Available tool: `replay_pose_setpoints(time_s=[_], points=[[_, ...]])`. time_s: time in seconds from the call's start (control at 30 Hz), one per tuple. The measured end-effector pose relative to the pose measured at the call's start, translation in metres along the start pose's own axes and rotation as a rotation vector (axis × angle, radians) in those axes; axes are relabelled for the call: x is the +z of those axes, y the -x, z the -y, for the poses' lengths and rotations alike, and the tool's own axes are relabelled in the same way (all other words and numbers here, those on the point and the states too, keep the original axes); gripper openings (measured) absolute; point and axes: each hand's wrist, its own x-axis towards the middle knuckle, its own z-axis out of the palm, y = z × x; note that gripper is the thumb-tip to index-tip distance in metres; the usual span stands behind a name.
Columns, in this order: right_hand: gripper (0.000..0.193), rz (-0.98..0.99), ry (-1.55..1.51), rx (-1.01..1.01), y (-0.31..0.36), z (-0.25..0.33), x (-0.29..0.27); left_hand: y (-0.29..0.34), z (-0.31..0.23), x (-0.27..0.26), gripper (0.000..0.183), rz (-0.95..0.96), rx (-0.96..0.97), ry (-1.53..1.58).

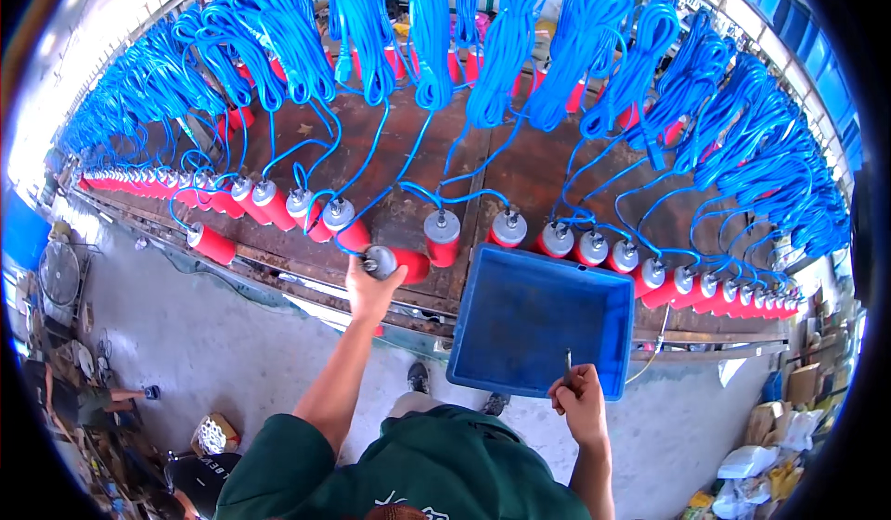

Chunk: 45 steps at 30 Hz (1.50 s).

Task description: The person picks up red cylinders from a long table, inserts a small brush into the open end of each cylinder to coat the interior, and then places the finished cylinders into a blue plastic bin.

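Observation:
My left hand point(371, 288) is closed round the grey-capped end of a red cylinder point(411, 266) at the front edge of the bench. The cylinder is tilted, its red body pointing away to the right. In my right hand point(582, 399) a thin dark metal rod point(568, 360) is pinched between thumb and fingers, pointing up. That hand is over the near right edge of a blue plastic tray point(461, 344). Just beyond my left hand stands another red cylinder point(351, 230) with a blue cable, and a further red cylinder point(442, 240) is to its right.
Several red cylinders line the long brown bench point(390, 149) on both sides. Coiled blue cables point(432, 47) hang in bundles above it. A lone red cylinder point(213, 243) leans at the left front edge. Another person point(200, 478) is at the lower left; bags point(747, 462) lie at right.

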Motion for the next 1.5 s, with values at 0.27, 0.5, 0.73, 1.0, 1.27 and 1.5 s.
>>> replay_pose_setpoints(time_s=[0.27, 0.5, 0.73, 1.0, 1.27, 1.5], points=[[0.021, 0.169, 0.031, 0.025, -0.015, 0.025, 0.001, 0.049, -0.06, -0.039, 0.059, 0.178, -0.38, 0.615], [0.028, 0.096, -0.083, -0.021, -0.02, 0.022, -0.006, 0.082, -0.054, 0.008, 0.058, 0.215, -0.602, 0.526], [0.025, 0.125, -0.105, -0.007, -0.036, 0.004, -0.014, 0.085, -0.033, 0.018, 0.066, 0.377, -0.688, 0.577], [0.023, 0.11, 0.027, -0.158, -0.07, -0.002, 0.007, 0.085, -0.033, 0.02, 0.067, 0.408, -0.71, 0.593], [0.024, 0.144, 0.177, -0.237, -0.088, -0.007, 0.022, 0.087, -0.034, 0.021, 0.069, 0.415, -0.69, 0.591], [0.023, 0.138, 0.202, -0.237, -0.089, -0.004, 0.023, 0.089, -0.038, 0.021, 0.067, 0.425, -0.653, 0.588]])
